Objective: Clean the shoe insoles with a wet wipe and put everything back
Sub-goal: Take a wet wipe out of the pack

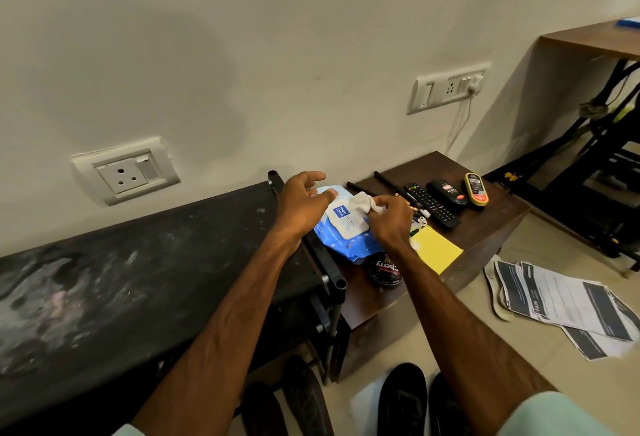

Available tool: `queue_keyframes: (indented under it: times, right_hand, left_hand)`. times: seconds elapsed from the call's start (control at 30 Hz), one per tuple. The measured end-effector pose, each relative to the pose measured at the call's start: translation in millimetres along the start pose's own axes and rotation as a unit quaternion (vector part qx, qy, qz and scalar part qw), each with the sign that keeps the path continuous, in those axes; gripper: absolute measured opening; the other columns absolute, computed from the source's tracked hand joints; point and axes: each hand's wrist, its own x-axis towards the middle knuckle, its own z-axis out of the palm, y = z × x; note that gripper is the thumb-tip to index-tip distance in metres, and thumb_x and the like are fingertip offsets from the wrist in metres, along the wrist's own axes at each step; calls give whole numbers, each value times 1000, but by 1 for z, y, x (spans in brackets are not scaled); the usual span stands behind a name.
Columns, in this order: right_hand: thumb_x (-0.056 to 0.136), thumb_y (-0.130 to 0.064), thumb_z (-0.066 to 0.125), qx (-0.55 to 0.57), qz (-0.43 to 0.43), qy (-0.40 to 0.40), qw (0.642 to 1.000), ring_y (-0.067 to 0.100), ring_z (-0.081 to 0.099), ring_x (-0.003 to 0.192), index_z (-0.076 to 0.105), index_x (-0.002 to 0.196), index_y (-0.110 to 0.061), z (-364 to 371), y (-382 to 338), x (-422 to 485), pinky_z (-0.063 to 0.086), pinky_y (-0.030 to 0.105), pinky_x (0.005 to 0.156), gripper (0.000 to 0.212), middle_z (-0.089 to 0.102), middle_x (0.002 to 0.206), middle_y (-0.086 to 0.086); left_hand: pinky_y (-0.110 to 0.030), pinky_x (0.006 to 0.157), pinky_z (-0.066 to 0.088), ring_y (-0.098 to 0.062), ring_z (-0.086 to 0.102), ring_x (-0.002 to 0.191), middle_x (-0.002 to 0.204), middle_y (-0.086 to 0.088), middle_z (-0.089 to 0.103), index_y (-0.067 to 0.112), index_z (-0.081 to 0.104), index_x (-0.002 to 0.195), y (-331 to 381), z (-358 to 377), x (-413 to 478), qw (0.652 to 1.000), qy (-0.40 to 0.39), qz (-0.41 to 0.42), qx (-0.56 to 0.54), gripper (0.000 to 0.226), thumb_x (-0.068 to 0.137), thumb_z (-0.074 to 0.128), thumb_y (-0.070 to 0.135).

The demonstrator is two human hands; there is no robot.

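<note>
Pulling now: the right hand [389, 224] pinches a white wet wipe [363, 201] with curled fingers, just above the opening of the blue wipe pack [343, 227].
Left hand: the left hand [301, 207] is spread and relaxed over the left edge of the wipe pack; it grips nothing.
Insoles: a beige shape [495, 285] on the floor, well to the right of the wipe pack and partly under printed papers [571, 300], is perhaps an insole; the view is too poor to be sure.
Risk one: nothing seems to press the wipe pack down, so a strong pull may lift it or drag out several wipes together.
Risk two: a sliding pack may push the polish tin [384, 273], just beside its near edge, toward the table edge.
Risk three: if the flap stays open afterwards, the wipes inside will dry.
Surface: a brown wooden table [485, 227] carries the wipe pack; a yellow sheet [438, 252] lies just to its right, a remote control [431, 205] beyond that. A scuffed black rack top [138, 279] begins just left of the pack.
Room: a pale wall with a socket [126, 172] stands behind the pack; dark shoes [401, 401] wait on the floor in front of it.
</note>
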Motion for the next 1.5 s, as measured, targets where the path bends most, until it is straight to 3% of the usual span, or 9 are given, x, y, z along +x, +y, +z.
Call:
queue_keyframes:
  times: [0.17, 0.33, 0.4, 0.5, 0.67, 0.9, 1.1, 1.37, 1.5]
  right_hand:
    - [87, -21, 77, 72, -75, 43, 994, 1, 55, 65, 78, 80, -13, -29, -23, -30, 39, 24, 58, 10, 65, 68, -7]
    - [86, -22, 82, 163, -90, -88, 979, -2, 51, 60, 74, 76, -16, -74, -48, -65, 41, 21, 54, 14, 65, 62, -12]
    - [88, -18, 81, 171, -98, -129, 972, 6, 57, 64, 76, 85, -5, -93, -62, -77, 44, 23, 54, 14, 73, 72, 7]
    - [86, -20, 82, 135, -111, -180, 968, 17, 64, 71, 78, 97, 1, -119, -77, -91, 50, 34, 60, 24, 75, 90, 24]
    - [81, -24, 88, -11, -143, -314, 939, 7, 57, 58, 80, 93, -5, -140, -109, -116, 46, 22, 52, 24, 71, 70, 5]
    - [79, -24, 89, -121, -185, -444, 868, 14, 63, 63, 81, 85, -17, -121, -185, -168, 56, 30, 60, 12, 72, 69, -1]
    - [81, -14, 85, -80, -198, -393, 894, -1, 55, 49, 81, 97, -15, -103, -192, -225, 47, 17, 53, 16, 71, 66, -2]
    - [91, 8, 69, 168, -90, -333, 923, -4, 63, 53, 75, 110, 1, -77, -138, -293, 45, 7, 54, 21, 73, 70, -6]
    - [93, 8, 64, 235, -60, -290, 926, -2, 67, 61, 75, 109, 5, -61, -123, -311, 46, 8, 58, 20, 76, 84, 8]
  left_hand:
    - [-36, 104, 51, -12, 63, 116, 122, 2, 69, 17, 70, 117, 4, 0, -7, 999, 1, 39, -12, 28, 90, 71, 9]
    - [-30, 90, 58, -11, 72, 99, 109, 4, 74, 16, 72, 110, 20, 4, -33, 995, -50, 88, 27, 34, 82, 82, 33]
    - [-34, 87, 60, -9, 74, 91, 101, 6, 76, 19, 73, 108, 26, 0, -49, 992, -68, 92, 49, 45, 75, 83, 48]
    - [-43, 80, 63, -21, 76, 80, 90, -3, 78, 13, 75, 104, 36, -13, -77, 993, -75, 86, 21, 38, 79, 84, 40]
    - [-40, 77, 63, -30, 76, 84, 92, -9, 78, 9, 73, 109, 55, -55, -133, 994, -78, 70, -28, 31, 86, 81, 28]
    - [-29, 69, 62, -21, 76, 86, 94, -9, 78, 3, 74, 107, 49, -108, -206, 996, -3, 36, -88, 24, 87, 78, 17]
    - [-27, 75, 61, -22, 74, 93, 99, -9, 77, 6, 74, 110, 29, -155, -250, 994, 4, 27, -109, 25, 86, 78, 7]
    - [-23, 69, 58, -23, 75, 81, 89, -11, 78, 7, 75, 105, -18, -175, -282, 996, -9, -2, -90, 18, 87, 75, 5]
    - [-22, 66, 59, -25, 76, 77, 84, -13, 77, 4, 75, 105, -38, -179, -285, 996, 21, -34, -85, 14, 91, 72, 5]
